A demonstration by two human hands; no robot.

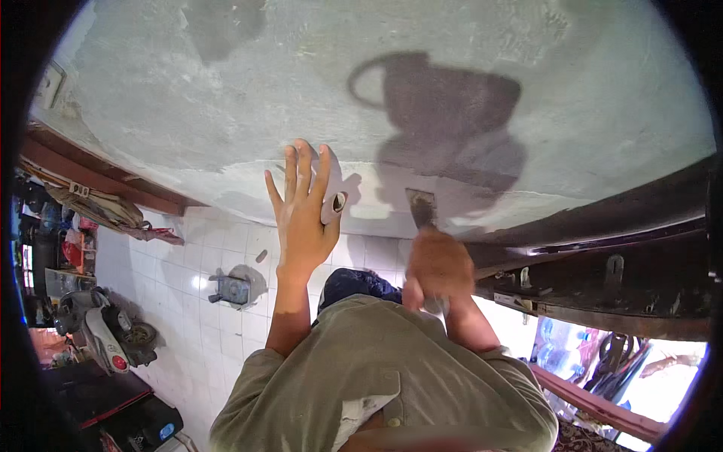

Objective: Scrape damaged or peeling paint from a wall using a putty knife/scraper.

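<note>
My left hand (304, 207) has its fingers spread against the pale grey plastered wall (226, 90), with a short hollow tube (331, 209) held at the thumb side. To the right of it, my right hand (438, 267) is closed and blurred, gripping a scraper (420, 203) whose flat blade meets the wall along a lighter patched band. A dark shadow falls on the wall above the scraper.
A grey stool (230, 288) stands on the white tiled floor. A scooter (113, 328) and clutter line the left side. A dark wooden frame (595, 297) runs along the right, with an opening and plastic bottles below it.
</note>
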